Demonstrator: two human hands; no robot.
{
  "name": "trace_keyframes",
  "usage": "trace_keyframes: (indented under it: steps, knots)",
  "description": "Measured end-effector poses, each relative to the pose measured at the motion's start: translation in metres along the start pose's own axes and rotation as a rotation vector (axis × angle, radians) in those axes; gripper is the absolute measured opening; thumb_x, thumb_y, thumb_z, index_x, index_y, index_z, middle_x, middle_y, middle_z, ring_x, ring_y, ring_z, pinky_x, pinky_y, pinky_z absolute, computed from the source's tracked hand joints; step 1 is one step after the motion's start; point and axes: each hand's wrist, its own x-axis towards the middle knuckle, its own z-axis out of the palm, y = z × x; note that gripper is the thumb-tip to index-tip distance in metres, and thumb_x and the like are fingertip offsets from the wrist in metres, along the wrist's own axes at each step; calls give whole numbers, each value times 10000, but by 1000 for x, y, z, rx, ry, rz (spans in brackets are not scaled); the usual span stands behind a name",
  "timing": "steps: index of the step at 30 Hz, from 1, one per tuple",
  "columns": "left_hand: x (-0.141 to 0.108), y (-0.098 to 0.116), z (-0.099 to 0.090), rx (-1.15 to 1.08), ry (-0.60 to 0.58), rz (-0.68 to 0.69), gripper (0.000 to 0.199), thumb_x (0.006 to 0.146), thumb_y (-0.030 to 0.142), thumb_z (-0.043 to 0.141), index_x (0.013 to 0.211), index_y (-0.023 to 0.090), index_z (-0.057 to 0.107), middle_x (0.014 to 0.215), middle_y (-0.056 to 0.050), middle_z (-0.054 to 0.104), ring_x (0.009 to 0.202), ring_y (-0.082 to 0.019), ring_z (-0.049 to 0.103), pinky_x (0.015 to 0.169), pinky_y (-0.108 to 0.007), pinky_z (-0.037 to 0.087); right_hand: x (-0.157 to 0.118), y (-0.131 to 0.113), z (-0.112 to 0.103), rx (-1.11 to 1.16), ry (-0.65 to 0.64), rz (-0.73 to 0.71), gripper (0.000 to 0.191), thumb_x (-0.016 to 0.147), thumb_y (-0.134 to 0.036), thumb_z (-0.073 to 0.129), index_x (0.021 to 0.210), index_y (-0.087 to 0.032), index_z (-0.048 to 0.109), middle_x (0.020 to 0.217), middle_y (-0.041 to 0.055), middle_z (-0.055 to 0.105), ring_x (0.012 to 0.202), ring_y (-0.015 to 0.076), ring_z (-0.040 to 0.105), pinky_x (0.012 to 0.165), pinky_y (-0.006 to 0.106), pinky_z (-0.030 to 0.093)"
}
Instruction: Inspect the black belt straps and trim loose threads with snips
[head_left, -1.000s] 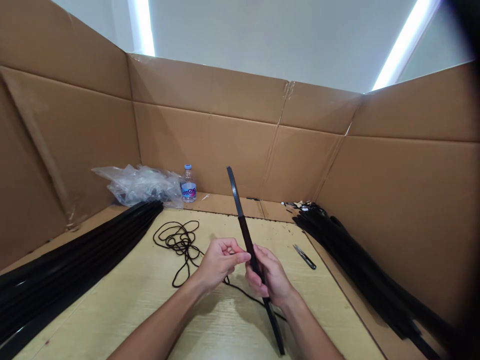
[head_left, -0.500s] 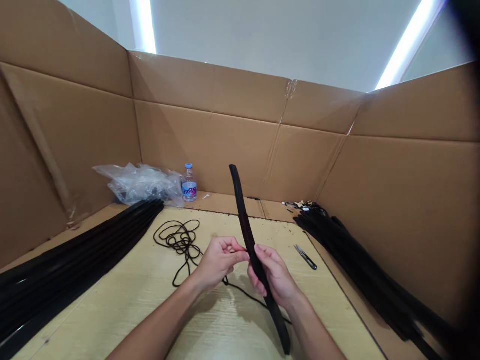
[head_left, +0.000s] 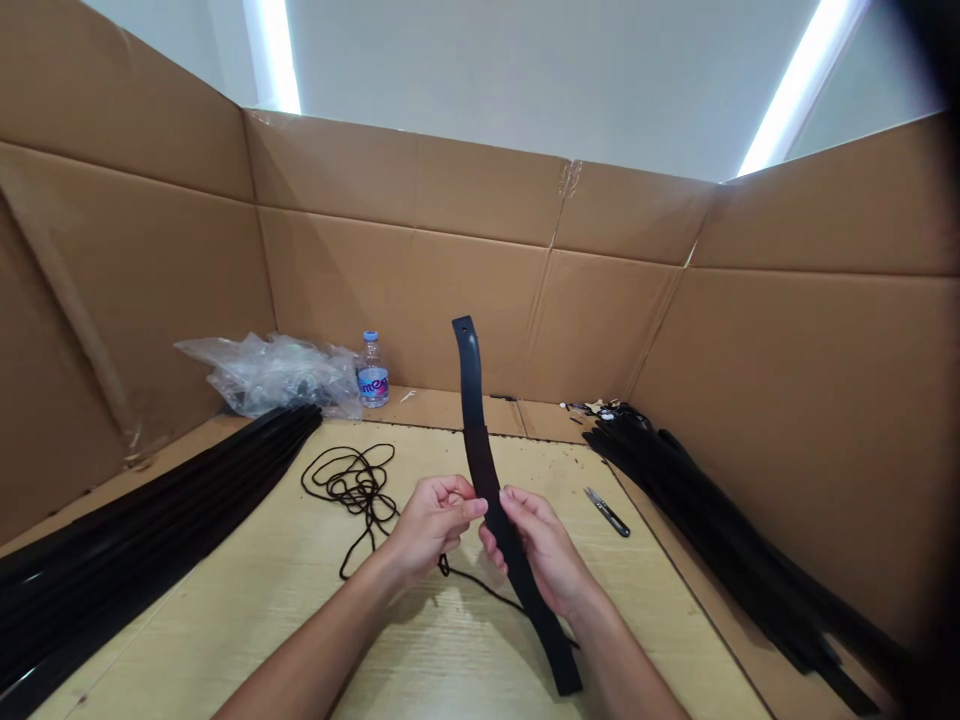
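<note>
A long, flat black strip [head_left: 470,380] with a small hole near its top end stands tilted in front of me. Its middle stretch looks dark brown and slightly thicker, as if wrapped. My right hand [head_left: 536,545] grips the strip around its middle, thumb on the near face and fingers behind. Close against the strip's left edge, my left hand [head_left: 442,515] is closed in a pinch, apparently on the dark cord; its fingertips hide the exact spot. The cord [head_left: 358,485] lies in loose loops on the table, and one length runs under my hands and behind the strip.
Thread snips [head_left: 607,512] lie right of my hands. Bundles of black strips lie along the left [head_left: 172,500] and right [head_left: 720,540] sides. A plastic bag [head_left: 285,375] and a water bottle [head_left: 373,372] stand at the back. Cardboard walls [head_left: 405,280] surround the table.
The strip has turned so its broad face and end hole now show toward me. Both hands have shifted slightly left and keep their grips.
</note>
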Motion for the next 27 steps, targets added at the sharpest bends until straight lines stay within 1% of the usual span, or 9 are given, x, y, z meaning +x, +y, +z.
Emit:
trace_keyframes:
  steps: [3,7,11,14,18,21,24,25,27]
  knots:
    - [1,-1,1,12,5,-7,394,628,388,794,672,161,475,453,129,251,362,15,123,346,-133,65,1,0,1,-34,37,-22,324,840,-457,607,824,-151,500,613,17,599,449,81,487,419,172,358]
    - [5,-1,-3,33,47,33,387,643,376,780,656,165,456,413,116,326,349,8,157,343,-131,78,0,-2,2,-63,47,-87,315,837,-426,617,769,-131,531,670,50,633,517,93,536,472,182,393]
    - [9,-2,-7,28,96,62,399,631,370,791,654,166,450,412,114,355,343,8,172,336,-122,92,0,-1,1,-24,27,-115,296,778,-374,703,854,-107,599,773,76,661,613,102,569,569,204,451]
    - [9,-3,-7,32,82,68,410,568,360,834,698,146,509,480,83,463,351,13,239,339,-119,113,1,3,-1,-13,57,-93,393,699,-348,777,984,-124,626,811,51,651,616,97,563,562,212,472]
    - [8,-5,-5,18,53,55,431,503,322,871,748,101,593,592,30,570,363,28,273,344,-123,127,5,9,-4,-114,16,-91,342,665,-307,804,900,-110,652,807,34,629,560,67,527,521,198,468]
    - [8,-6,-7,-10,26,38,404,530,310,859,772,99,614,597,14,586,367,10,343,351,-124,165,6,12,-2,-111,-21,-120,338,687,-315,787,890,-124,597,761,14,612,535,75,524,482,205,469]
    - [9,-8,-10,-28,-51,28,363,570,302,836,776,95,621,598,-7,599,397,-36,452,387,-143,295,6,14,1,-101,-66,-131,353,741,-336,744,908,-156,490,758,23,643,515,85,548,434,177,418]
    - [9,-8,-11,-24,-68,25,353,581,299,830,777,92,622,595,-15,603,404,-50,477,391,-147,306,5,15,2,-96,-83,-133,349,765,-340,724,907,-166,458,748,26,653,497,79,544,427,164,395]
    - [9,-8,-13,-13,-76,20,349,597,301,820,788,90,619,572,-22,602,399,-63,493,364,-137,241,5,16,4,-80,-107,-142,334,798,-347,691,896,-175,421,709,22,659,455,62,518,421,150,366]
